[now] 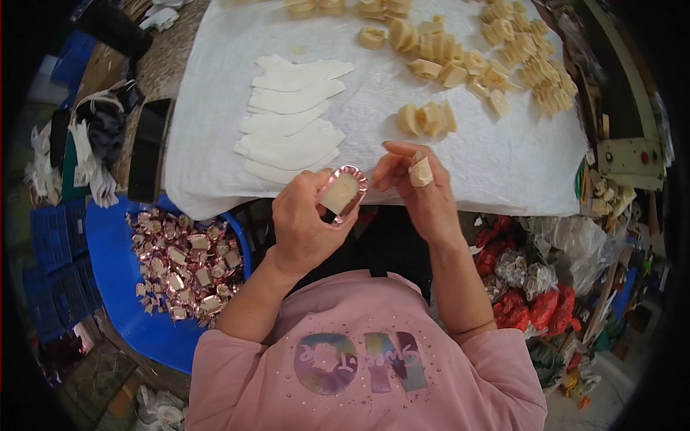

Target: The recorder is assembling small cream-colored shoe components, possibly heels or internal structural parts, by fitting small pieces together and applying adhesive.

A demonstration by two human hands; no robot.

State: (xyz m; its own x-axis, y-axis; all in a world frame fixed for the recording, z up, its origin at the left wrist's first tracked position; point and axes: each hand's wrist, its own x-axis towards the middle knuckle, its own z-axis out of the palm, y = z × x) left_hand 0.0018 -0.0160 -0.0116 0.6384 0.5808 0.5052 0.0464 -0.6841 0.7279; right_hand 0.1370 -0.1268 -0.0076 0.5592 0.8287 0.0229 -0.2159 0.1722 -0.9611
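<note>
In my left hand (pixel 307 219) I grip a small arched piece (pixel 342 191) with a shiny pink metallic rim and a cream-coloured flat inside. It is held above the table's near edge, tilted toward me. My right hand (pixel 420 183) is just to its right, apart from it, with loosely bent fingers and nothing visible in them. Beige tape (pixel 421 171) wraps one of its digits. Beyond that hand a short row of beige curved pieces (pixel 427 118) stands on the white cloth (pixel 388 165). Overlapping white curved strips (pixel 291 118) lie farther left.
A blue tub (pixel 118 287) at lower left holds many pink metallic pieces (pixel 188 262). More beige pieces (pixel 438 47) cover the far right of the cloth. A black phone (pixel 150 151) lies at the left edge. Red plastic bags (pixel 539 310) are piled at right.
</note>
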